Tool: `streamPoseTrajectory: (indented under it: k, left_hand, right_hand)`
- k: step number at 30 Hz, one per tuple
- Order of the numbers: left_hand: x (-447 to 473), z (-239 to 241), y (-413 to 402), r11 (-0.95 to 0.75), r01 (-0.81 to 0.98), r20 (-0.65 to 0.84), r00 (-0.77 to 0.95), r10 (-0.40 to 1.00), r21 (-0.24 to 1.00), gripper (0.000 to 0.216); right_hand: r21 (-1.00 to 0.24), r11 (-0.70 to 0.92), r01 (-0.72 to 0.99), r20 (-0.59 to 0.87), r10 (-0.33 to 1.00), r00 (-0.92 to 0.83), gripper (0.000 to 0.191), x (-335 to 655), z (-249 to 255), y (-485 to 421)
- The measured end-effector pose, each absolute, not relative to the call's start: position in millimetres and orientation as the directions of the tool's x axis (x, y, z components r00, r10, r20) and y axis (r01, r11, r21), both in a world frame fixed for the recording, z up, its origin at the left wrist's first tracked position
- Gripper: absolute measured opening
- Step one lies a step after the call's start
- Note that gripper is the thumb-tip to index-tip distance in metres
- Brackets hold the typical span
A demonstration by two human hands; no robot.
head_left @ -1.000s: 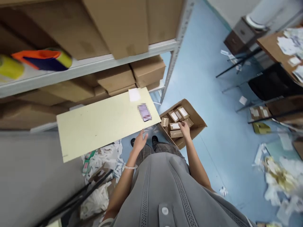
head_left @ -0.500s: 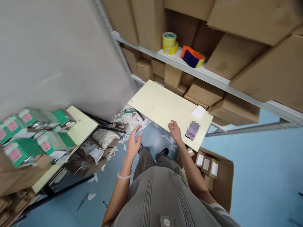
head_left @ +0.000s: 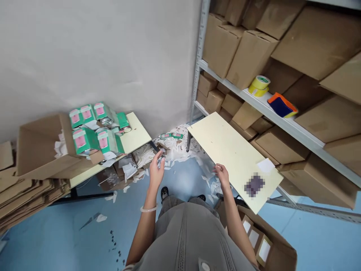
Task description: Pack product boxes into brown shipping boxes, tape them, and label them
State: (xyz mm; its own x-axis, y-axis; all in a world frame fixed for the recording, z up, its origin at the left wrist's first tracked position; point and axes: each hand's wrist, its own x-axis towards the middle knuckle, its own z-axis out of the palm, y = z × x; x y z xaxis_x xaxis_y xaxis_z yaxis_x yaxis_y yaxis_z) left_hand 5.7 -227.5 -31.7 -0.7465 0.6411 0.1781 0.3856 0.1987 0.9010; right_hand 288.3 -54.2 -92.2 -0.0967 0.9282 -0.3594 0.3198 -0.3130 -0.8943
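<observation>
My left hand (head_left: 156, 169) is held out over the blue floor with nothing in it, thumb and fingers apart. Loosely curled and also without anything in it, my right hand (head_left: 222, 174) hovers by the near edge of the pale yellow table (head_left: 217, 137). On that table lie a white slip of paper (head_left: 266, 165) and a blurred dark item (head_left: 254, 184). Several green packages with pink labels (head_left: 103, 141) stand on the left table (head_left: 138, 132), beside an open cardboard box (head_left: 42, 143).
Shelving (head_left: 282, 109) full of cardboard boxes rises on the right, with yellow tape rolls (head_left: 258, 86) on one shelf. Paper scraps (head_left: 180, 148) litter the floor between the tables. An open carton (head_left: 284, 250) of small boxes sits at my right. Flattened cardboard (head_left: 25, 203) is stacked at left.
My view has swung left, so the shelves and right table sit further right and more of the left table shows, with its open box. Both hands stay raised and hold nothing.
</observation>
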Motion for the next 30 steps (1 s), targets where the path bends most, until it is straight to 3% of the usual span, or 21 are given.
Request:
streamPoseTrajectory:
  k: [3,10,19,25,30]
  left_hand:
    - [-34,-31,-255,0.219,0.378,0.17,-0.766,0.62,0.9,0.047]
    - [-133,-37,-336,0.286,0.342,0.144,-0.83,0.539,0.895,0.048]
    - [-208,-52,-429,0.388,0.233,0.043,-0.897,0.439,0.892,0.051]
    - [-212,-65,-474,0.406,0.082,-0.05,-0.951,0.304,0.91,0.053]
    - [-205,-75,-511,0.447,-0.038,-0.121,-0.98,0.159,0.893,0.052]
  right_hand:
    - [-0.908,-0.257,0.331,-0.334,0.92,-0.203,0.057,233,-85,-81]
    - [-0.866,-0.338,0.368,-0.464,0.816,-0.344,0.051,124,-99,-173]
    - [-0.846,-0.332,0.416,-0.486,0.801,-0.35,0.04,45,-97,-212]
    - [-0.842,-0.192,0.504,-0.466,0.728,-0.502,0.032,-19,-97,-227]
    - [-0.841,0.11,0.53,-0.359,0.62,-0.698,0.037,-103,-88,-239]
